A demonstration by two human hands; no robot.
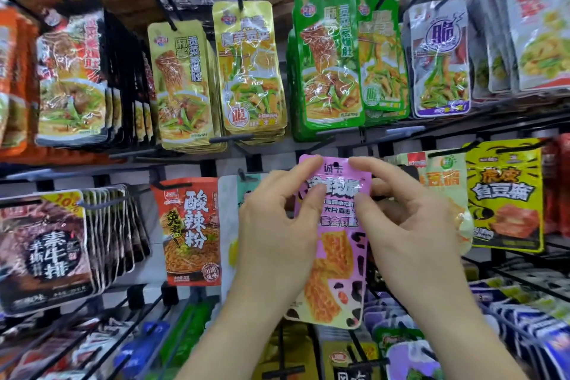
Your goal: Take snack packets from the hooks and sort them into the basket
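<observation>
two hands share one pink packet mid-rack: left hand pinches its top from nine o'clock, right hand from three, fingers curled, probably keeping its hang hole level for unhooking. basket unseen.

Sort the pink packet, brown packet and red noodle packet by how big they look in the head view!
1. The pink packet, but it is held nearest the camera, so its true rank is unsure.
2. The brown packet.
3. The red noodle packet.

A black hook rack carries hanging rows of colourful snack packets.
</observation>
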